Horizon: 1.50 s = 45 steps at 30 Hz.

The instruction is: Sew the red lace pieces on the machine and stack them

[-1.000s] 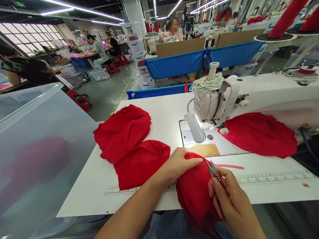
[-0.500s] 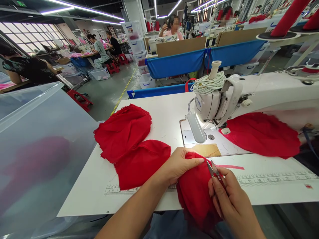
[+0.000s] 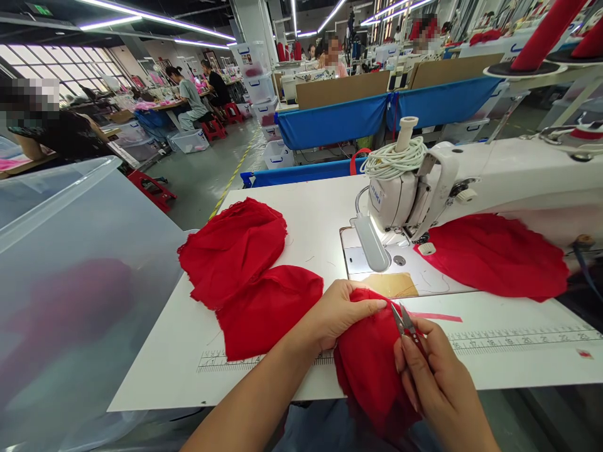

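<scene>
My left hand (image 3: pixel 340 311) pinches the upper edge of a red fabric piece (image 3: pixel 365 358), which drapes over the table's front edge toward my lap. In my right hand (image 3: pixel 431 370) I grip thread snips (image 3: pixel 406 325), their two blades pointing up and slightly apart. The blade tips are at the fabric's edge, close by my left thumb. Whether they touch the fabric I cannot tell. To the left, two more red fabric pieces, an upper one (image 3: pixel 235 245) and a lower one (image 3: pixel 271 311), lie overlapping on the white table (image 3: pixel 160 370).
A white sewing machine (image 3: pixel 499 176) stands at the right, with another red fabric piece (image 3: pixel 494 257) under its arm. A narrow red strip (image 3: pixel 436 317) lies by the printed ruler (image 3: pixel 518 341). A translucent plastic bin (image 3: pixel 94 220) fills the left side. Other people sit at machines beyond.
My hands, the fabric and the snips stay nearly in place. In the background, a person across the aisle has lowered a raised hand.
</scene>
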{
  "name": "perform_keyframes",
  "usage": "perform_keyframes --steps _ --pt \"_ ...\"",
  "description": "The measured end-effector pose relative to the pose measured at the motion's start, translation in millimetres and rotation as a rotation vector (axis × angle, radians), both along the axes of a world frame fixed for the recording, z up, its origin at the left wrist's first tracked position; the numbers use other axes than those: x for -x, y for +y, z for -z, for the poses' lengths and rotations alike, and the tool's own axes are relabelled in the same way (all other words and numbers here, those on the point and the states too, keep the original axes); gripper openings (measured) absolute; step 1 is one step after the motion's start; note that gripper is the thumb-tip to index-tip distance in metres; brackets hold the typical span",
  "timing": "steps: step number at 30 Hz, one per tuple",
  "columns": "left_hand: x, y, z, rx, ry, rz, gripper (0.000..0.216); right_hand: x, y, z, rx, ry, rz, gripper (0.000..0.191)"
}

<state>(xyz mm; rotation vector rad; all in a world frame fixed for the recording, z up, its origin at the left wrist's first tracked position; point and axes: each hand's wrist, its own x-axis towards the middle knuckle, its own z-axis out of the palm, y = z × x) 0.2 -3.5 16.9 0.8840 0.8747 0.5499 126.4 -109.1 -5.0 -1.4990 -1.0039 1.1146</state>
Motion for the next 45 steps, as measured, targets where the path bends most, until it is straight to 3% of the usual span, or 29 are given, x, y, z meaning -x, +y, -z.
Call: perform_keyframes --steps 8,18,45 --pt "0.1 1.6 -0.1 0.060 -0.012 -0.017 0.040 -0.5 0.3 -1.8 0.015 0.045 0.045 0.037" --pt "0.2 1.5 -1.3 0.036 0.000 -0.024 0.043 -2.9 0.7 3.8 0.018 0.028 -0.031 0.033" --pt "0.9 1.2 3.7 -0.012 -0.015 -0.017 0.042 1.2 3.6 -1.0 0.009 0.056 0.014 0.033"
